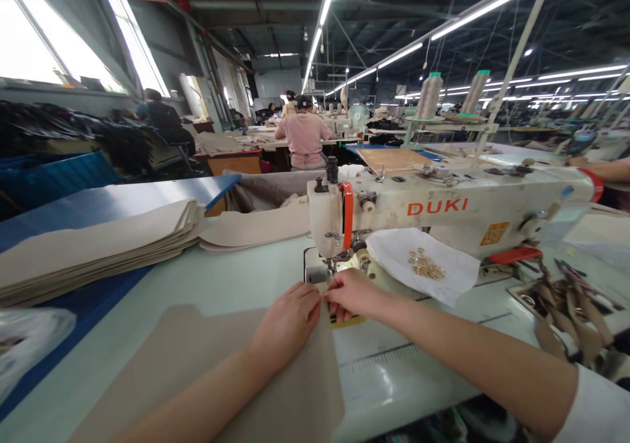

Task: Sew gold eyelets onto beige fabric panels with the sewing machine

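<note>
A beige fabric panel (197,358) lies on the pale sewing table (231,279), its far edge under the needle area of a white DUKI sewing machine (443,210). My left hand (288,321) rests on the panel near that edge, fingers curled down on the cloth. Just right of it, my right hand (352,293) pinches the panel's edge in front of the presser foot, over a small yellow tab.
A stack of beige panels (93,246) lies at left on blue board. A white cloth with several brass rings (427,266) sits under the machine arm. Beige straps (571,312) pile at right. Two thread cones (428,95) stand behind. A person in pink (304,138) sits ahead.
</note>
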{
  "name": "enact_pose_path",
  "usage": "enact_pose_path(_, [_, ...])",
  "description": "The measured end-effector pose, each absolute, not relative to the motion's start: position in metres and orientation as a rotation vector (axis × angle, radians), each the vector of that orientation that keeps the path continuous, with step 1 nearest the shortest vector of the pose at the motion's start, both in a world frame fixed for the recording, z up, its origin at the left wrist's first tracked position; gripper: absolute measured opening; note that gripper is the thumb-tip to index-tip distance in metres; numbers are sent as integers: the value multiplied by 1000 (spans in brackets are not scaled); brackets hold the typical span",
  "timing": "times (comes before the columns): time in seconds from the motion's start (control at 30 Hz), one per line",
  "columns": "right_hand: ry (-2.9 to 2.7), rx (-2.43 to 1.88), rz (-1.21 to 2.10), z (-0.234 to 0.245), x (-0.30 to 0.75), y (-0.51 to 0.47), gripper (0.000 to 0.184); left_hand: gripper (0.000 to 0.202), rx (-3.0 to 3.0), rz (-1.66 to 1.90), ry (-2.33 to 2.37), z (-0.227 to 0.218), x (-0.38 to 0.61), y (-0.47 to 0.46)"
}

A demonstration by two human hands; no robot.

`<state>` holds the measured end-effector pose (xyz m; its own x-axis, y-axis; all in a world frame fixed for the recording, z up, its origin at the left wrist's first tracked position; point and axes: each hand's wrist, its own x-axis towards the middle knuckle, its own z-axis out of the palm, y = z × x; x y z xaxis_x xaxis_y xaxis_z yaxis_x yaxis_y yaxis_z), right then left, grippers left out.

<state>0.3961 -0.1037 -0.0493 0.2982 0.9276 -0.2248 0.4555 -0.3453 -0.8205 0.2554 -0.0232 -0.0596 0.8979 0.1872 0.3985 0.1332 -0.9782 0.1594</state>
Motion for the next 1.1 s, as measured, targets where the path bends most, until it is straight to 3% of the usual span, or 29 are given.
enact_pose_path(0.17, [-1683,-1865,576,-46,401,-154,13,20,2888,641,263,-59,255,-24])
enact_pose_path(0.27, [-2351,-1673,38,-46,403,-178,14,20,2878,635,247,-59,255,-24])
enact_pose_path(0.37, [-2517,-1586,-256,-49,400,-180,17,21,2870,616,249,-58,255,-24])
enact_pose_path(0.63, [-2275,-1602,-390,-65,388,-153,8,18,2889,568,258,-57,255,-21])
enact_pose_path(1.1, [-2347,-1544,-253,-69,390,-155,8,22,2888,699,182,-62,256,-22])
